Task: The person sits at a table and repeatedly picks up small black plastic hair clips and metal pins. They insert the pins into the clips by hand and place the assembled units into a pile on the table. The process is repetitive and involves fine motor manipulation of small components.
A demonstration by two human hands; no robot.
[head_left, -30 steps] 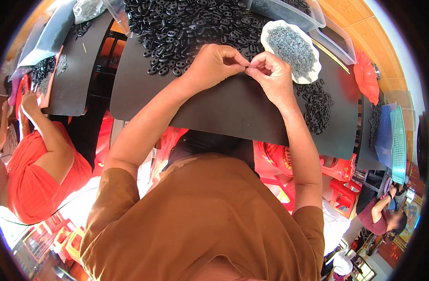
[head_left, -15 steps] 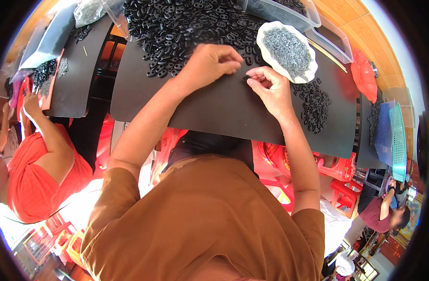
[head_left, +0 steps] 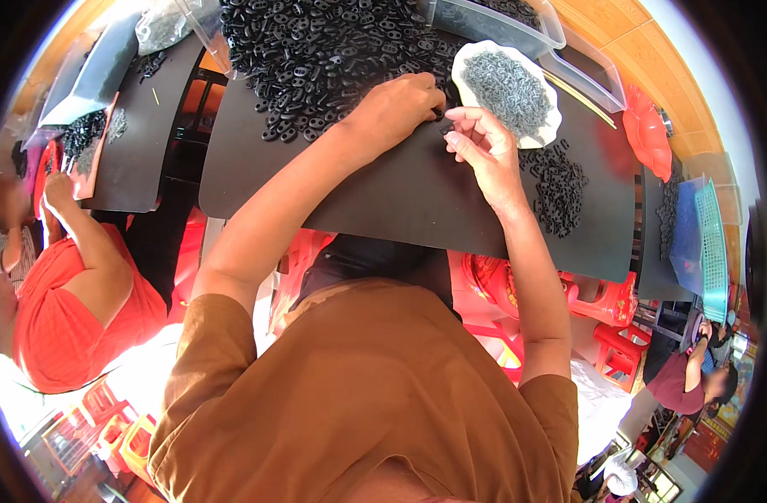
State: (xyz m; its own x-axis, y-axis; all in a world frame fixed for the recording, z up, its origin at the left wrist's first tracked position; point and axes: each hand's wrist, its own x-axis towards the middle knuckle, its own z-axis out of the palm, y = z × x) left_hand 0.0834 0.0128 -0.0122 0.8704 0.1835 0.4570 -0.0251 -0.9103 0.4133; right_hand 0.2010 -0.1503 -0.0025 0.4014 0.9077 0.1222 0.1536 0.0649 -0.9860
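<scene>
A large heap of small black oval plastic pieces with holes (head_left: pixel 316 59) covers the far part of the dark table. My left hand (head_left: pixel 400 106) is at the heap's near right edge, fingers curled down and closed on a black piece (head_left: pixel 438 111) that is partly hidden. Just to its right, my right hand (head_left: pixel 487 147) pinches a small dark piece (head_left: pixel 447 129) between thumb and fingertips. Beyond the right hand stands a white scalloped bowl (head_left: pixel 554 126) full of small grey, metallic-looking parts (head_left: pixel 507 90). A smaller group of black pieces (head_left: pixel 559 191) lies right of my right wrist.
Clear plastic bins (head_left: pixel 551 29) stand at the far edge. A red scalloped dish (head_left: pixel 647 134) and a turquoise basket (head_left: pixel 712 251) are at the right. On the left, a person in red (head_left: pixel 82 310) works at another table (head_left: pixel 136 159). Red stools (head_left: pixel 622 352) stand below.
My left hand has moved forward and right, its fingers coming down onto a black piece. My right hand has shifted slightly, its fingers now more raised around the dark piece.
</scene>
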